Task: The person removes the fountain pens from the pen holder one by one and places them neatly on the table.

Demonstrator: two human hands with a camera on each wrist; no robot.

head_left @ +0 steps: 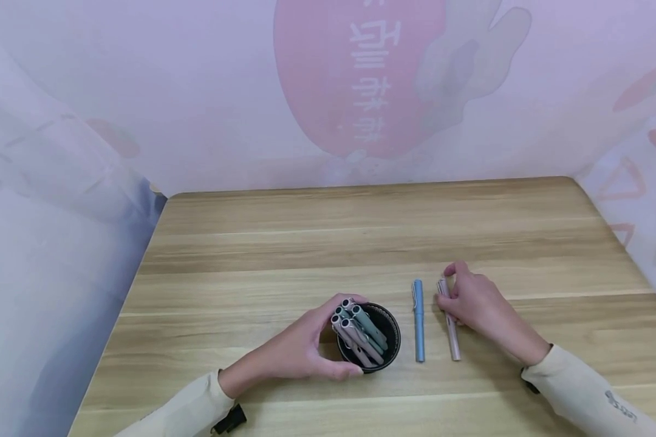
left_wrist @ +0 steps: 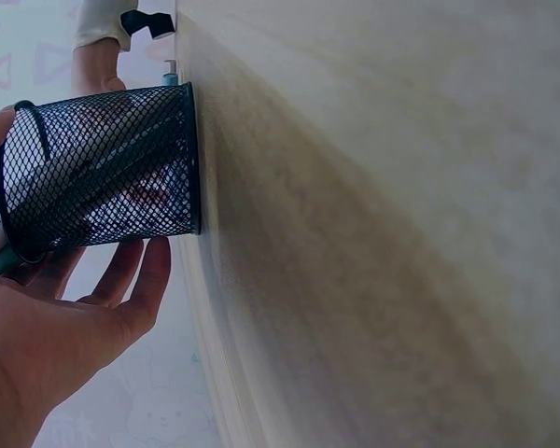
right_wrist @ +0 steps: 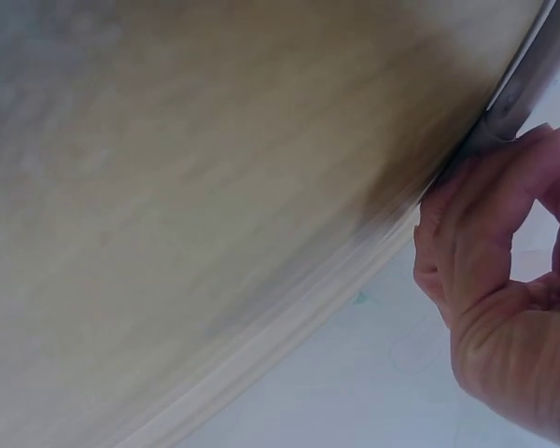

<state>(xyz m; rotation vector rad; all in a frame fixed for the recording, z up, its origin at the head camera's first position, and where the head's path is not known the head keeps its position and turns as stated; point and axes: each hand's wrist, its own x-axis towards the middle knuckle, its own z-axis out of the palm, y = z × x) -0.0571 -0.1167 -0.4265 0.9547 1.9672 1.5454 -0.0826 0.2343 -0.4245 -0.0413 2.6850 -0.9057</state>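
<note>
A black mesh pen holder (head_left: pixel 396 343) stands on the table, with several grey-green and mauve pens (head_left: pixel 361 334) leaning in it, capped ends toward the left. My left hand (head_left: pixel 297 349) grips the holder from its left side, thumb in front and fingers behind; the left wrist view shows the mesh wall (left_wrist: pixel 98 173) between them. To the right, a blue pen (head_left: pixel 419 331) lies on the wood, clip end away from me. Beside it lies a pale pink pen (head_left: pixel 454 346). Thumb and fingers of my right hand (head_left: pixel 478 303) pinch this pink pen near its clip end.
The wood-grain table (head_left: pixel 262 243) carries all of these things. Behind it hangs a pale printed cloth (head_left: pixel 208 109) with a pink shape and a rabbit figure, and more cloth drops down at both sides. Black straps with small devices (head_left: pixel 229 419) sit at the cuffs.
</note>
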